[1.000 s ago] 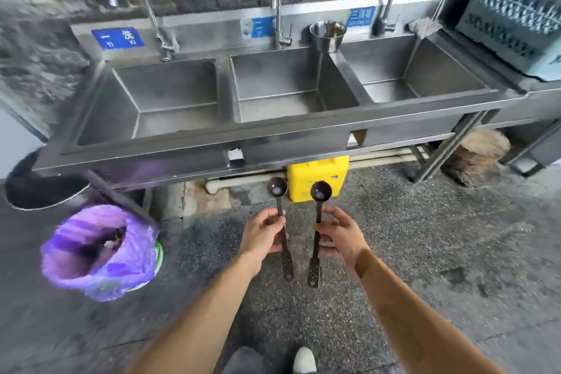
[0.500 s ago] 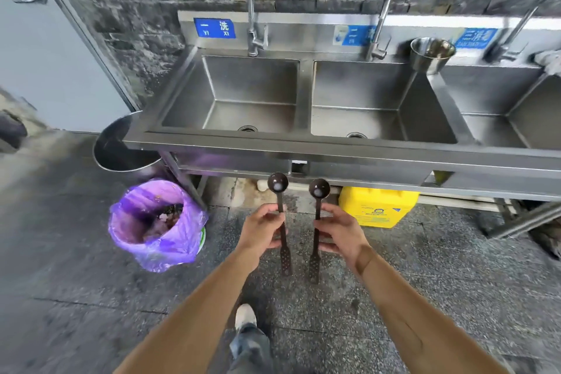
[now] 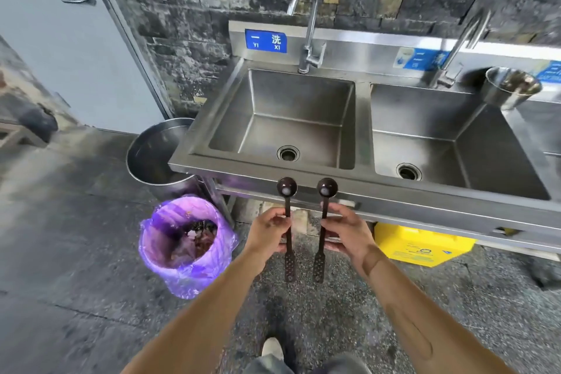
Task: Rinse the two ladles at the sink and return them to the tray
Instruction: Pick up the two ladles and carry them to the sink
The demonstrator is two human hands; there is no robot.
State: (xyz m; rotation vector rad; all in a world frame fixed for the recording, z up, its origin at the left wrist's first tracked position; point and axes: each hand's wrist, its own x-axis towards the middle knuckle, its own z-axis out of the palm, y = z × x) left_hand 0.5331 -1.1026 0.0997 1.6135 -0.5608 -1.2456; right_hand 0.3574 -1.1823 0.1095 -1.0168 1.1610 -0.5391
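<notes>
Two ladles, one pinched mid-handle in each closed hand: the left hand (image 3: 271,229) holds the left ladle (image 3: 287,223), the right hand (image 3: 349,232) the right ladle (image 3: 323,222), bowls up, just short of the sink (image 3: 212,162) rim. Rinsing has not begun, I judge; next, lift both over the rim toward the faucet (image 3: 309,36) at 12 o'clock. No tray shows. A purple-lined bin (image 3: 185,247) sits at 9 o'clock, a yellow jug (image 3: 422,247) at 3; neither blocks the way.

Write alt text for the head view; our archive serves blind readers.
A person's left hand and right hand each hold a dark ladle upright, bowls up, just before a steel sink with two dry basins in view. A purple-lined bin stands on the floor at left.
</notes>
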